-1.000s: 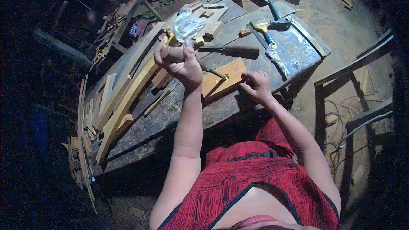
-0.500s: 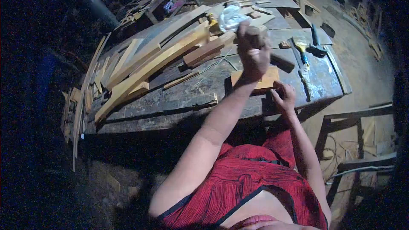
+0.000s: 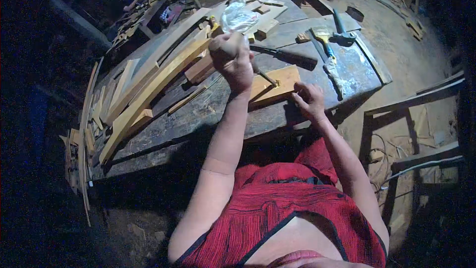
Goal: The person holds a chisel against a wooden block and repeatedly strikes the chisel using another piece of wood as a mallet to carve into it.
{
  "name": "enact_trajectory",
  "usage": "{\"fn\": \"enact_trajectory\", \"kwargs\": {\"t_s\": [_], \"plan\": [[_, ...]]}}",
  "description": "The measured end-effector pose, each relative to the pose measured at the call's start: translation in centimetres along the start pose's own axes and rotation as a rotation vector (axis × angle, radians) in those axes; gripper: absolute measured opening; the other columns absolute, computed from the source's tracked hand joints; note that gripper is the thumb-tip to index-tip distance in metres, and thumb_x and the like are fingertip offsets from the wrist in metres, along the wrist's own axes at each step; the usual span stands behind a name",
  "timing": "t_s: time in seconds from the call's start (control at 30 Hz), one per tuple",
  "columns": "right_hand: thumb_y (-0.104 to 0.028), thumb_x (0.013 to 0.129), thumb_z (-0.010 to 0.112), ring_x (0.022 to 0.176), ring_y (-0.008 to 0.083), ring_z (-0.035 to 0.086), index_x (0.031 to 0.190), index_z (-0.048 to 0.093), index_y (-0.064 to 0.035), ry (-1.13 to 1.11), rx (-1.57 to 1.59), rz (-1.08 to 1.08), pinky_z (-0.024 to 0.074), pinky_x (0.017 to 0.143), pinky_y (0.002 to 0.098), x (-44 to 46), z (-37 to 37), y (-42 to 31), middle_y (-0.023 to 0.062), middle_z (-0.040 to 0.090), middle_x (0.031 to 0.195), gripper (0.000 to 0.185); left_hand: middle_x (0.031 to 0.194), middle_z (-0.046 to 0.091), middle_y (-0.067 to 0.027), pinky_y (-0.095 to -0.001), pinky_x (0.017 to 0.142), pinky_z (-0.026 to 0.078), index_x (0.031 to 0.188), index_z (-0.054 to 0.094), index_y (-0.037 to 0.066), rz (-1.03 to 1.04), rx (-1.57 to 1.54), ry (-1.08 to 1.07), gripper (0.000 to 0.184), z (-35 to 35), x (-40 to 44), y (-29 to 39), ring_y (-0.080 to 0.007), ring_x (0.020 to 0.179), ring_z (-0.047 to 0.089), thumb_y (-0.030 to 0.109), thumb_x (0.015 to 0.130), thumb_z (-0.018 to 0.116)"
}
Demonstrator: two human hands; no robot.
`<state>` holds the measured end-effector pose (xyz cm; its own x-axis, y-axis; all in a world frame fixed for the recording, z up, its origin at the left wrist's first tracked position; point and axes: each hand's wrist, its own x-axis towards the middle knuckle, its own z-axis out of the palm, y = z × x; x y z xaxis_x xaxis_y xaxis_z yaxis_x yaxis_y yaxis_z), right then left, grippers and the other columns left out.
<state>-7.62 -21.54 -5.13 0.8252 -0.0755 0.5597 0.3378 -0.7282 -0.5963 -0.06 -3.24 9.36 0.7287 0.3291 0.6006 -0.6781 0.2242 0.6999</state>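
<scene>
We have our left hand (image 3: 234, 64) wrapped, fingers closed, around a slim metal tool (image 3: 266, 77) with a brown wooden handle, its tip at the notch in a rectangular orange-brown wooden block (image 3: 289, 75) by the table's (image 3: 364, 64) near edge. Our right hand (image 3: 310, 101), fingers half-curled, meets the block's right end; we cannot tell whether it grips.

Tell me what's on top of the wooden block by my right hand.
A tool from your left hand meets the block at a small notch; what's beneath the tool's tip is covered.
</scene>
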Motion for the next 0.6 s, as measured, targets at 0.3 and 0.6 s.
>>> {"fn": "enact_trajectory", "kwargs": {"t_s": [0.3,0.6], "plan": [[-0.025,0.073,0.067,0.084,0.0248,0.054,0.099,0.059,-0.01,0.024,-0.011,-0.018,0.0369,0.08,0.0367,0.1,0.1,0.4,0.0059,0.061,0.085,0.031,0.065,0.051,-0.0022,-0.0263,0.069,0.041,0.08,0.047,0.006,0.01,0.105,0.066,0.017,0.4,-0.6,-0.2,-0.0121,0.059,0.052,0.008,0.079,0.065],[-0.025,0.072,0.068,0.083,0.0247,0.055,0.1,0.06,-0.0098,0.007,-0.006,-0.029,0.0372,0.079,0.036,0.0,0.1,0.2,0.006,0.062,0.087,0.033,0.064,0.049,-0.0016,-0.0224,0.045,0.042,0.084,0.045,0.005,0.339,0.352,-0.06,0.021,0.6,0.7,-2.8,-0.0093,0.048,0.049,0.008,0.08,0.065]]}}
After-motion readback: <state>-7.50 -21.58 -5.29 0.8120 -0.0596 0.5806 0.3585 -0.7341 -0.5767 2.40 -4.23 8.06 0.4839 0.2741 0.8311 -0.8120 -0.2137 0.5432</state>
